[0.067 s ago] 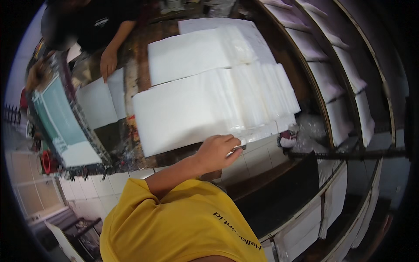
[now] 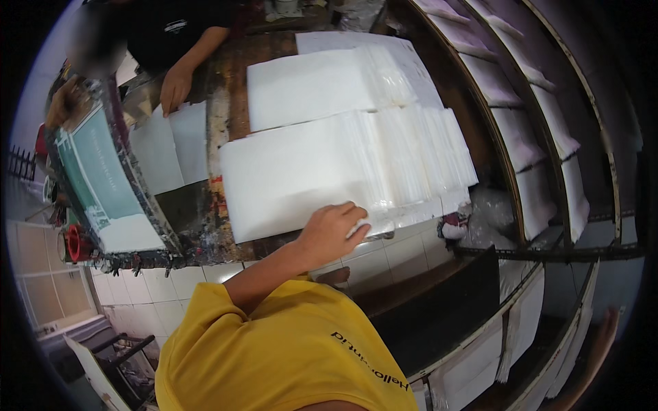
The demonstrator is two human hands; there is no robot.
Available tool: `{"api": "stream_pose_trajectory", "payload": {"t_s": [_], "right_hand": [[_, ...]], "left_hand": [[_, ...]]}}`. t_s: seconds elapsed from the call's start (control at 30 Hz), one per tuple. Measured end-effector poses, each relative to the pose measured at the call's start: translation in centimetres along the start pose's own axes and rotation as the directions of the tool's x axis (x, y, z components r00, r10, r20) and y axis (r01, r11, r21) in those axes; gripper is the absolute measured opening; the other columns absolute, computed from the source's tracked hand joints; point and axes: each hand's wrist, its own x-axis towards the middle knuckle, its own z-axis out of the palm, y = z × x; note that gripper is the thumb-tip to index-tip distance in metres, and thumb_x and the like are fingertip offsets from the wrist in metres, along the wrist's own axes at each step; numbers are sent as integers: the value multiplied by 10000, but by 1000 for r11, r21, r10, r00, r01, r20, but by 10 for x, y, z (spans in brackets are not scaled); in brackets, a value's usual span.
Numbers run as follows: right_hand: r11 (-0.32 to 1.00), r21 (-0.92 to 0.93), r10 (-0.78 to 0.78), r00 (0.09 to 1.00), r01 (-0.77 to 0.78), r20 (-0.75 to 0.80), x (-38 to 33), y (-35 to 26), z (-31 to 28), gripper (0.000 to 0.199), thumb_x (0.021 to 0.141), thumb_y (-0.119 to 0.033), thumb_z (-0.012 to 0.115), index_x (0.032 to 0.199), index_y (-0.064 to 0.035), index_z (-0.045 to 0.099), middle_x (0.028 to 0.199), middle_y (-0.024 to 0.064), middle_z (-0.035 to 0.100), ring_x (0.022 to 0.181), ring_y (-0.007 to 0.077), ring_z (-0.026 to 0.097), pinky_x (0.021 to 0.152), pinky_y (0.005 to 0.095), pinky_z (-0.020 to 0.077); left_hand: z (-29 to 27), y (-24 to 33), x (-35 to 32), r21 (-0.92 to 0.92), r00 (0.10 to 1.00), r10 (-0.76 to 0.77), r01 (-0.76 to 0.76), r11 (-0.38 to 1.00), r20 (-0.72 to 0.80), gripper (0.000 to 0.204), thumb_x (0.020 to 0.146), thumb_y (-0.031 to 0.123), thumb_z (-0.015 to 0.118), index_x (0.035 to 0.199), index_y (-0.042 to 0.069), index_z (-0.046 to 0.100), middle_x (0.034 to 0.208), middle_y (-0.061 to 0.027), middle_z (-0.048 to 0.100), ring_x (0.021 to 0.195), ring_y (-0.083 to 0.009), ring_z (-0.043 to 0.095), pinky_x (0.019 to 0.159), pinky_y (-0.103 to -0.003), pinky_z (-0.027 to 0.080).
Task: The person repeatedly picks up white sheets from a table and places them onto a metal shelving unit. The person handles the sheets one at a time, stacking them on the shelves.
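My left hand (image 2: 334, 235) is at the near edge of a fanned stack of white sheets (image 2: 295, 168), its thumb and fingers closed together. Something small and pale shows between them, too little of it to name. Behind that stack lies a second fanned stack of white sheets (image 2: 308, 85). At the far right rim my right forearm (image 2: 591, 366) rises beside the lower rack; my right hand (image 2: 608, 323) is small and dim there, and its fingers cannot be made out.
At the left, a co-worker's hand (image 2: 176, 89) touches white sheets (image 2: 156, 154) beside a raised printing screen (image 2: 99, 178) with a teal mesh. Slatted racks holding white sheets (image 2: 517, 137) stand at the right. A clear plastic bag (image 2: 490, 212) lies by the table's right end.
The view has shifted a little. My left hand has moved slightly left and onto the near edge of the sheets. More of my right arm has come into sight at the right rim.
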Motion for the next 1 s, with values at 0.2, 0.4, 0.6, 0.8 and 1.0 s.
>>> {"api": "stream_pose_trajectory", "payload": {"t_s": [0.2,0.4,0.6,0.8,1.0], "right_hand": [[851,372,-468,857,371,215,2,-319,89,241,903,-31,612,1141,3,587,758,72,563,694,165,529,655,329,444],[597,726,-658,726,340,200,-41,-428,127,206,879,-26,645,1084,-12,624,685,69,570,616,131,522,577,288,426],[494,850,-708,652,183,271,-61,-453,189,218,930,-140,658,1104,-12,626,685,51,588,607,123,548,569,271,439],[410,912,-725,603,-10,332,-92,-457,237,245,949,-195,647,1122,-24,621,714,57,602,655,136,570,620,290,463],[286,955,-774,567,-83,281,-101,-464,289,269,967,-275,610,1099,-41,608,779,115,660,668,193,627,636,345,508]], "left_hand": [[-56,-9,-25,219,969,-154,197,956,-195,186,878,169,683,1005,34,662,929,-127,632,789,-322,645,714,-420,524],[-87,-32,-24,357,917,-46,201,912,-397,276,857,195,702,1058,14,643,994,-143,602,932,-329,600,795,-428,507],[-58,-86,0,385,914,-289,386,838,-286,390,863,317,701,1051,-14,616,1028,-169,615,949,-351,624,806,-448,517],[-14,-129,27,501,896,-424,429,751,-133,485,878,482,617,985,9,618,972,-212,660,933,-401,639,800,-492,506],[-11,-167,53,586,921,-386,339,736,-47,277,792,245,617,795,-31,642,816,-258,671,816,-465,644,749,-554,502]]}}
